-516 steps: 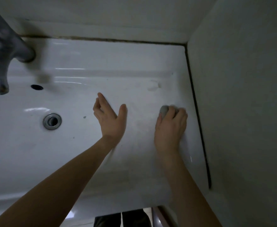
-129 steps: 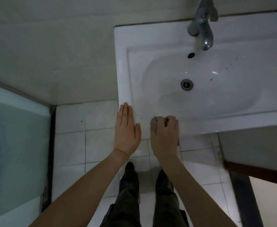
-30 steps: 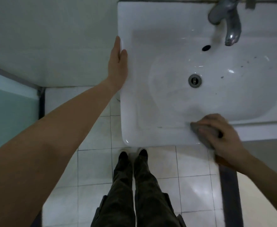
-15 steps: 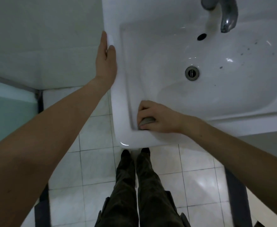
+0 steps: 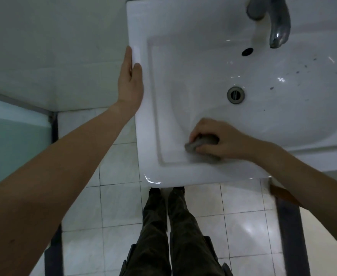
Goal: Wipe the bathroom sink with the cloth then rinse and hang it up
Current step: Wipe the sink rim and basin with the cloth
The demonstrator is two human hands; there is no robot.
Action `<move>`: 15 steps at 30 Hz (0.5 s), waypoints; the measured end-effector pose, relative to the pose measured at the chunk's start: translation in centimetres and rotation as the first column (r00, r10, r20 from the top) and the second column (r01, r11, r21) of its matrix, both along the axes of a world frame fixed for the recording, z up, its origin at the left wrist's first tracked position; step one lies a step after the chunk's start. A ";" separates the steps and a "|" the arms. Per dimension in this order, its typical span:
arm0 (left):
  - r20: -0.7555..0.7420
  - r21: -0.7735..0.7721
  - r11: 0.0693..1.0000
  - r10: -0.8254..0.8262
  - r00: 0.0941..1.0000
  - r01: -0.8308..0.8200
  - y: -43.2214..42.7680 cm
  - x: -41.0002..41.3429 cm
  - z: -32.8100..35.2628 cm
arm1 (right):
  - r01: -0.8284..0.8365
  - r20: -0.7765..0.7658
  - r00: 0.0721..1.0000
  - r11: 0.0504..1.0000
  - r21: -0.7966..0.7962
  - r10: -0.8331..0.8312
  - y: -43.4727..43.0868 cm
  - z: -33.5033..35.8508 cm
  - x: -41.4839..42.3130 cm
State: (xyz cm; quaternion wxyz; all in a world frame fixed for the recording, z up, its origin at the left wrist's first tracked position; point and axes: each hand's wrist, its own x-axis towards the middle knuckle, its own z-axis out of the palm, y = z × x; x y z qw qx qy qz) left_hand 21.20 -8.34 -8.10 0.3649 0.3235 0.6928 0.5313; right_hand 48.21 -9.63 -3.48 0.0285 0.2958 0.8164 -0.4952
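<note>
The white bathroom sink (image 5: 163, 46) fills the upper right, seen from above. My right hand (image 5: 221, 140) is shut on a bunched grey cloth (image 5: 200, 143) and presses it onto the sink's front ledge, just left of the basin's near slope. My left hand (image 5: 130, 80) lies flat with straight fingers against the sink's left outer edge, thumb on the rim, holding nothing. Dark specks dot the basin's right side (image 5: 303, 70).
A metal tap (image 5: 277, 22) overhangs the basin at the back, with the overflow hole (image 5: 247, 51) and drain (image 5: 235, 95) below it. A plain wall (image 5: 54, 46) stands left of the sink. My legs (image 5: 169, 226) stand on white floor tiles. A glass panel (image 5: 10, 140) is at far left.
My right hand has slid the cloth to the right along the front ledge from the front left corner. My left hand stays on the sink's left edge.
</note>
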 end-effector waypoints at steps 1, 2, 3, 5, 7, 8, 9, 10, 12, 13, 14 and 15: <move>-0.006 0.000 1.000 0.002 1.000 -0.002 0.0 0.0 0.0 | -0.078 0.028 0.996 0.996 -0.039 0.079 -0.5 -0.4 -0.5; -0.010 0.002 1.000 0.003 1.000 -0.003 -0.1 0.1 0.1 | -0.112 0.024 0.993 0.991 -0.076 0.114 -1.1 -0.8 -1.1; -0.007 0.003 1.000 0.003 1.000 -0.003 -0.2 0.1 0.2 | -0.110 -0.008 0.994 0.989 -0.103 0.109 -1.8 -1.2 -1.9; 0.001 -0.003 1.000 0.000 1.000 0.000 -0.2 0.2 0.5 | -0.067 -0.090 0.994 0.988 -0.137 0.055 -3.3 -1.6 -3.5; -0.003 -0.008 1.000 -0.009 1.000 0.009 -0.2 0.2 0.6 | 0.000 -0.143 0.989 0.986 -0.169 -0.024 -4.6 -1.8 -4.6; -0.005 -0.009 1.000 -0.010 1.000 0.010 -0.2 0.2 0.6 | 0.052 -0.165 0.983 0.984 -0.168 -0.080 -5.1 -1.7 -4.9; -0.004 -0.012 1.000 -0.009 1.000 0.009 -0.2 0.2 0.5 | 0.134 -0.195 0.967 0.977 -0.163 -0.165 -5.4 -1.7 -4.9; -0.006 -0.013 1.000 -0.006 1.000 0.006 -0.2 0.2 0.5 | 0.257 -0.237 0.927 0.952 -0.164 -0.291 -5.5 -1.4 -5.0; -0.017 -0.019 1.000 0.003 1.000 -0.003 -0.2 0.3 0.5 | 0.527 -0.291 0.776 0.828 -0.191 -0.560 -5.0 -0.9 -6.0; -0.018 -0.024 1.000 0.002 1.000 -0.003 -0.2 0.3 0.5 | 0.607 -0.289 0.718 0.773 -0.186 -0.633 -4.2 -0.8 -7.2; -0.011 -0.027 1.000 -0.003 1.000 0.002 -0.3 0.3 0.5 | 0.654 -0.273 0.692 0.740 -0.156 -0.669 -3.3 -0.9 -8.7; -0.003 -0.029 1.000 -0.005 1.000 0.005 -0.3 0.3 0.5 | 0.677 -0.241 0.692 0.728 -0.112 -0.681 -2.5 -1.0 -10.3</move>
